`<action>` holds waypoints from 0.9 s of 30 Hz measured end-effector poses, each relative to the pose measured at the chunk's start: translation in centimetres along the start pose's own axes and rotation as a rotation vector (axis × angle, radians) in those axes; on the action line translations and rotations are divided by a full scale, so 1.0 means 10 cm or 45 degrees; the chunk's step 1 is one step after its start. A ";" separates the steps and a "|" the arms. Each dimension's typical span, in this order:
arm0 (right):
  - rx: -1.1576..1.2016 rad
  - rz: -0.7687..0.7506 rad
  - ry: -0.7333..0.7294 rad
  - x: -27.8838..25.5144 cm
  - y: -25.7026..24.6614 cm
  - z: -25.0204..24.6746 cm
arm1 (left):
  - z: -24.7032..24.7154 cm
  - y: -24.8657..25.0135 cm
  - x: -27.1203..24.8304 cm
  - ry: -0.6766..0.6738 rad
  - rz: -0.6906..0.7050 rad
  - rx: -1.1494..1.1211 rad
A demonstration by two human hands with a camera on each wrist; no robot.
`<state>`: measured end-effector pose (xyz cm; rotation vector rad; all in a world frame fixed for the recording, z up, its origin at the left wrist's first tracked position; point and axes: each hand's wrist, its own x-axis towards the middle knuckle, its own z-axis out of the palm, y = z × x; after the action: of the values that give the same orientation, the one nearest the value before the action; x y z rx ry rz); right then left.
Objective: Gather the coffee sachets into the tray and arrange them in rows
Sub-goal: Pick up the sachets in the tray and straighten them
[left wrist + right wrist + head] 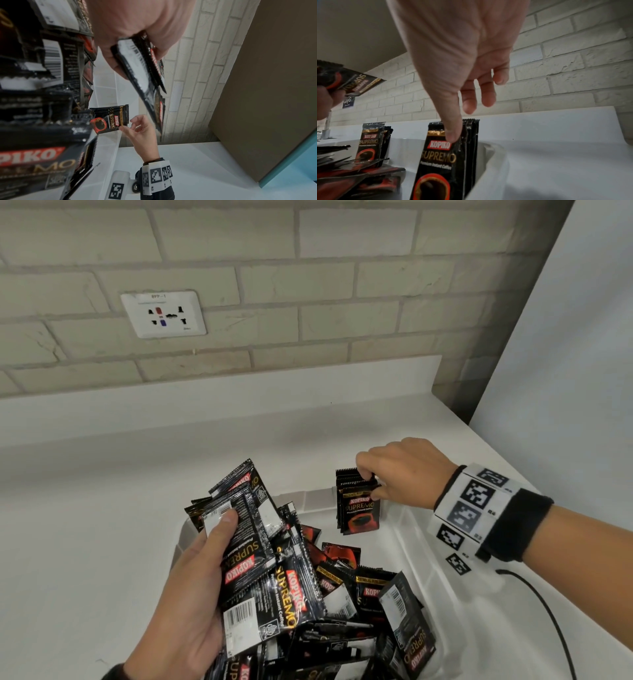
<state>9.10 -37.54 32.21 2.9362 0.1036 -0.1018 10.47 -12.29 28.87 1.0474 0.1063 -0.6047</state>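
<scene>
A white tray on the counter holds a loose pile of black Kopiko sachets. My left hand grips a fanned bunch of sachets above the tray's left side, thumb on top; the left wrist view shows this bunch edge-on. My right hand pinches the top of an upright stack of sachets standing in the tray's far right corner. In the right wrist view the thumb lies on the stack's front, and a second upright stack stands further left.
The white counter ends at a brick wall with a socket plate. A pale panel closes off the right side. A black cable runs from my right wristband across the counter beside the tray.
</scene>
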 end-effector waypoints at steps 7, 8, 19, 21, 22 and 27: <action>0.017 0.096 0.042 -0.05 0.02 -0.05 | 0.03 0.00 -0.02 0.022 0.011 -0.034; 0.027 0.116 0.054 -0.07 0.03 -0.08 | 0.03 0.01 -0.02 0.029 0.010 -0.038; 1.255 0.053 -0.233 -0.45 -0.71 -0.33 | 0.33 0.01 0.09 0.130 0.195 -0.067; 1.458 0.133 -0.205 -0.42 -0.78 -0.27 | 0.41 0.01 0.08 0.144 0.256 -0.094; 1.594 0.180 -0.175 -0.40 -0.80 -0.23 | 0.43 0.01 0.07 0.154 0.277 -0.100; 2.059 0.352 -0.132 -0.43 -0.77 -0.18 | 0.41 0.02 0.03 0.185 0.339 -0.133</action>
<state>4.34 -29.95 32.79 4.4444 -0.7563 -0.4864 9.99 -15.76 30.99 0.9829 0.1215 -0.2788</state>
